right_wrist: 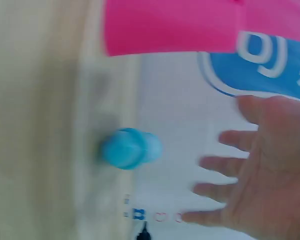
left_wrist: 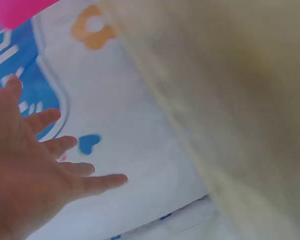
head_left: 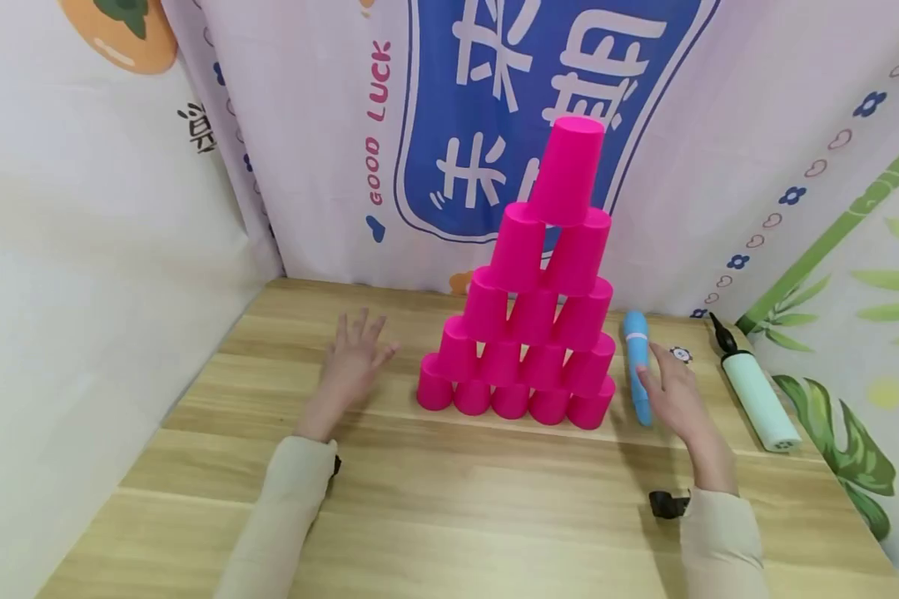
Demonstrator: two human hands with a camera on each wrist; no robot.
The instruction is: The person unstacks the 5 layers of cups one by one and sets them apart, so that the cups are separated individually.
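Pink cup tower (head_left: 533,318) may fall if a hand brushes it
It stands on the table's (head_left: 464,507) far part; left hand (head_left: 352,359) on its left, right hand (head_left: 674,396) on its right, all fingers spread (they hold nothing).

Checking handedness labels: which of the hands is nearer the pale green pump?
Right. The right hand is left of the pale green pump, not touching it; the left hand is farther off, beyond the pink cup pyramid.
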